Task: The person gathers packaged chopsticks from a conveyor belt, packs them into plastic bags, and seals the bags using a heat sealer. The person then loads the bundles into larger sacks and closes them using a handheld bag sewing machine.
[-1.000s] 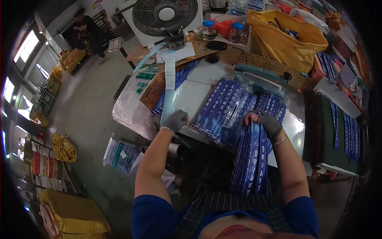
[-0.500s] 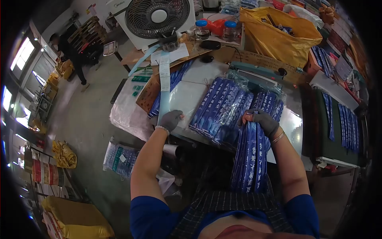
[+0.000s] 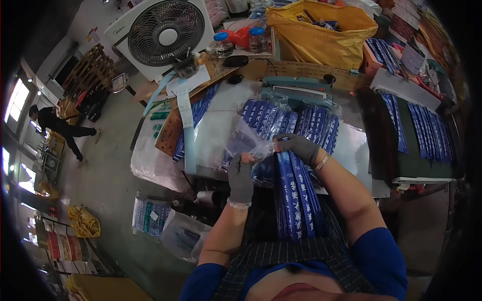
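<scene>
My left hand [image 3: 241, 175], in a grey glove with bare fingertips, is closed on the edge of a clear plastic bag [image 3: 243, 136]. The bag's crumpled film stretches across to my right hand [image 3: 298, 149], gloved the same way. That hand grips the top of a bundle of long, narrow blue packets [image 3: 296, 200] with white lettering, which hangs down over my apron. How far the film covers the bundle I cannot tell. Behind my hands, more blue packets lie in two bagged stacks: a left stack [image 3: 268, 118] and a right stack [image 3: 317, 128].
A fan [image 3: 168, 35] and two blue-lidded jars stand at the back, beside a yellow sack [image 3: 321, 35]. A paper strip [image 3: 185, 110] lies on the table's left. More packets [image 3: 429, 133] rest on a green surface at right. A person [image 3: 60, 128] walks far left.
My left hand has moved right to meet my right hand and now holds the clear bag. The packet bundle has shifted slightly left in view. The person at far left has moved.
</scene>
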Demonstrator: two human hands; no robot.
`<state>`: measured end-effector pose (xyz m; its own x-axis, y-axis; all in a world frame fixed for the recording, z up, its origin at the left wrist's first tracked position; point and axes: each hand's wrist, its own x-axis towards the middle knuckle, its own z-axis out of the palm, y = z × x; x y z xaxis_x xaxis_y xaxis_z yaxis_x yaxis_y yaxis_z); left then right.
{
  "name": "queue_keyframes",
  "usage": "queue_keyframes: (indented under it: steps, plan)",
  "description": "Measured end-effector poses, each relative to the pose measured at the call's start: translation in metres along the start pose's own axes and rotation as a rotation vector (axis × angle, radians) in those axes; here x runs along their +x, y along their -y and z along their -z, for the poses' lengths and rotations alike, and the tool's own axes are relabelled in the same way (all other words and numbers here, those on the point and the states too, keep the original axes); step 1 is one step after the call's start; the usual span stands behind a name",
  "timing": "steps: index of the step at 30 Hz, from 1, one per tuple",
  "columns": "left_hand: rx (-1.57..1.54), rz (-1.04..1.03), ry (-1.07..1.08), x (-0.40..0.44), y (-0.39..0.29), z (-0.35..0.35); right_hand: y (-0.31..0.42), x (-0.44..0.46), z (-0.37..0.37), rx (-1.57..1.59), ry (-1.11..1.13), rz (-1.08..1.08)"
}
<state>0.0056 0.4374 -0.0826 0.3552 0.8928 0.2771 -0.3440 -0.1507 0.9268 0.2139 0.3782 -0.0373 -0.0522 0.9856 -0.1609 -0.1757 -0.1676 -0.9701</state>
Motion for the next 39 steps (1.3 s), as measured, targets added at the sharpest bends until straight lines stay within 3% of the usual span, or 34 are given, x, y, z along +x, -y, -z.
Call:
queue_keyframes:
  steps: [1,2,4,6,8,9,11,12,14,15,17,19,20,22,24,25,27,28,29,30,31,32,35,37,38,39]
  plan:
    - [-0.709,0.353,-0.113,-0.001,-0.018,-0.013,-0.001,-0.012,0.006,0.004,-0.080,-0.021]
    - [-0.713,0.349,-0.120,0.002,-0.018,-0.006,-0.004,-0.025,0.011,0.008,-0.159,-0.040]
    - [0.652,-0.265,0.127,0.018,-0.018,0.019,-0.006,-0.039,0.025,-0.011,-0.154,0.055]
    - [0.654,-0.239,0.030,0.040,-0.020,0.010,0.031,-0.065,0.011,0.078,-0.121,0.121]
    - [-0.262,0.430,-0.228,0.046,-0.039,-0.033,0.047,-0.069,0.007,0.030,0.030,0.168]
    - [-0.107,0.186,-0.192,0.033,-0.045,-0.064,0.052,-0.066,0.003,-0.089,0.039,0.215]
    - [0.328,-0.383,-0.022,0.000,-0.051,-0.103,0.039,-0.052,0.004,0.061,0.019,0.207]
    - [0.515,-0.544,0.102,-0.019,-0.065,-0.114,0.019,-0.044,0.013,0.030,-0.002,0.334]
    - [0.493,-0.407,0.278,-0.031,-0.076,-0.119,0.023,-0.067,0.000,0.178,-0.228,0.230]
    - [0.541,-0.490,0.368,-0.033,-0.078,-0.118,0.023,-0.090,-0.006,0.162,-0.280,0.211]
    - [0.623,-0.482,0.741,-0.047,-0.078,-0.109,-0.030,-0.134,-0.023,-0.020,-0.565,0.295]
    - [0.551,-0.431,1.087,-0.065,-0.072,-0.098,-0.052,-0.196,-0.039,-0.308,-0.619,0.338]
    - [0.501,-0.370,1.251,-0.072,-0.071,-0.095,-0.059,-0.224,-0.042,-0.163,-0.529,0.271]
    - [0.454,-0.348,1.362,-0.069,-0.066,-0.101,-0.075,-0.256,-0.041,0.031,-0.447,0.086]
    - [0.360,-0.078,1.440,-0.066,-0.049,-0.114,-0.091,-0.269,-0.034,0.055,-0.448,-0.093]
    - [0.277,0.039,1.422,-0.062,-0.036,-0.127,-0.088,-0.269,-0.031,-0.074,-0.492,-0.134]
    - [0.058,0.308,1.122,-0.064,-0.011,-0.154,-0.060,-0.264,-0.026,-0.385,-0.603,-0.252]
    - [0.021,0.685,1.039,-0.054,-0.022,-0.165,-0.046,-0.267,-0.015,-0.404,-0.553,-0.209]
    - [-0.126,0.789,0.940,-0.053,-0.010,-0.172,-0.041,-0.273,-0.006,-0.423,-0.500,-0.166]
    - [-0.275,0.884,0.831,-0.054,0.005,-0.179,-0.055,-0.279,0.007,-0.509,-0.557,0.086]
    - [-0.310,0.999,0.684,-0.056,0.009,-0.185,-0.046,-0.292,0.015,-0.349,-0.565,0.046]
    - [-0.309,1.006,0.688,-0.056,0.013,-0.187,-0.031,-0.305,0.015,-0.187,-0.567,0.003]
    - [-0.278,0.958,0.640,-0.061,0.019,-0.192,-0.038,-0.334,0.016,0.214,-0.828,0.420]
    - [-0.200,0.876,0.666,-0.065,0.020,-0.197,-0.037,-0.347,0.015,0.039,-0.907,0.317]
    - [-0.117,0.778,0.695,-0.065,0.017,-0.201,-0.041,-0.348,0.007,-0.356,-0.777,0.082]
    - [-0.200,0.833,0.564,-0.069,0.015,-0.208,-0.045,-0.350,0.000,-0.736,-0.616,-0.154]
